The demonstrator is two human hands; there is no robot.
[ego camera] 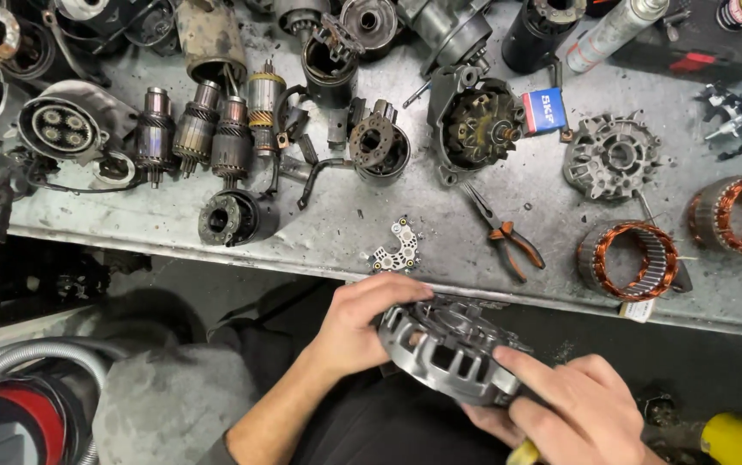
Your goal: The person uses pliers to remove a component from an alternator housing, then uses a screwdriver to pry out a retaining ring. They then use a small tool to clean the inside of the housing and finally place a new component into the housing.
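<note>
both hands hold one grey cast alternator housing point(447, 349), a round slotted shell, off the front edge of the steel workbench point(440, 198) and above the person's lap. the left hand point(358, 323) clasps the housing's left rim, fingers curled over the top edge and pressed on the metal. the right hand point(573, 405) cups the housing's right side from below, its forefinger laid flat across the slotted face. just beyond the housing, on the bench edge, lies a small perforated metal plate point(397, 251). farther from the housing to the right sit orange-handled pliers point(509, 237) and a copper-wound stator ring point(629, 258). well behind the housing stands an open alternator body point(474, 125) beside a small blue box point(543, 109), and far off to the housing's left a row of starter armatures point(194, 133).
</note>
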